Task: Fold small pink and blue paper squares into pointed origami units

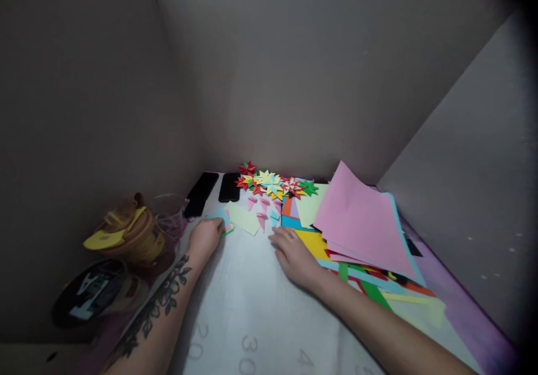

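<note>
My left hand [204, 237] is closed with its fingertips at the edge of a small pile of coloured paper pieces [227, 226], pinching at them; the exact grip is partly hidden. A pale yellow paper piece [244, 218] lies just right of that pile. My right hand [295, 256] rests palm down on the white sheet, fingers stretched out and holding nothing visible. Just beyond its fingertips is a small folded light-blue paper piece [274, 218]. Several folded pink paper pieces [262, 218] stand beside it.
Folded paper stars [271, 182] in several colours lie along the back wall. Two black phones [229, 187] sit at the back left. Large pink sheets [363, 223] top a paper stack on the right. A brown container [140, 235] and black round lid [90, 294] stand left.
</note>
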`<state>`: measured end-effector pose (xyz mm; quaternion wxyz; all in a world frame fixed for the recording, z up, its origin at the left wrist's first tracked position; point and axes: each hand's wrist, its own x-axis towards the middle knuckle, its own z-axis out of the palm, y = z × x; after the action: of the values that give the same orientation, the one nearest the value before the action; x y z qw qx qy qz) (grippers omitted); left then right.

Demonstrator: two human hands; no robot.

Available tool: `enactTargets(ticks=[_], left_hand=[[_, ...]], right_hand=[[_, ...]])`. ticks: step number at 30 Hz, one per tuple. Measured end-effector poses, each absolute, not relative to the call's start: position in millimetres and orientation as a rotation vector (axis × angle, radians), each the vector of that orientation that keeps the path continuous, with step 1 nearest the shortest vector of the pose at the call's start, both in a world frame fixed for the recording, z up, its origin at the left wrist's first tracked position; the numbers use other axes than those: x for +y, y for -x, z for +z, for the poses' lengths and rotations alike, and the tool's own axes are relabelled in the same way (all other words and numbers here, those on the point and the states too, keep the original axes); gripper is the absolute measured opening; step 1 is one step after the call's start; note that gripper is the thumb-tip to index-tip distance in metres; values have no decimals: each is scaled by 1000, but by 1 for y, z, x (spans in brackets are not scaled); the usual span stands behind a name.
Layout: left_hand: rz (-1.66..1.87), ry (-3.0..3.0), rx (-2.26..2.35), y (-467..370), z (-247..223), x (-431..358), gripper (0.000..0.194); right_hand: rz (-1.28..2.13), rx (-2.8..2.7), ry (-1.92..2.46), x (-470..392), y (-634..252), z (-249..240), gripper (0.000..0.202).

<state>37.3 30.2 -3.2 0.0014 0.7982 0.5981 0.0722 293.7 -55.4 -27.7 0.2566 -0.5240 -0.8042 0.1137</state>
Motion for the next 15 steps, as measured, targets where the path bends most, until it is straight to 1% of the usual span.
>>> enactTargets(ticks=[2, 5, 8, 12, 15], left_hand=[[148, -2532, 1848, -36, 2, 33, 22], [65, -2577, 1790, -37, 6, 33, 24], [21, -2614, 1725, -41, 6, 29, 27], [-6, -2630, 1694, -42, 3, 19, 41], [-19, -2658, 1657, -43, 1, 11, 46]], right_hand=[[343, -2190, 1230, -76, -289, -26, 34], [386, -2219, 1085, -95, -285, -27, 30], [407, -2251, 1030, -98, -283, -30, 26], [425, -2241, 1002, -96, -282, -31, 25], [439, -2259, 967, -98, -282, -30, 24]])
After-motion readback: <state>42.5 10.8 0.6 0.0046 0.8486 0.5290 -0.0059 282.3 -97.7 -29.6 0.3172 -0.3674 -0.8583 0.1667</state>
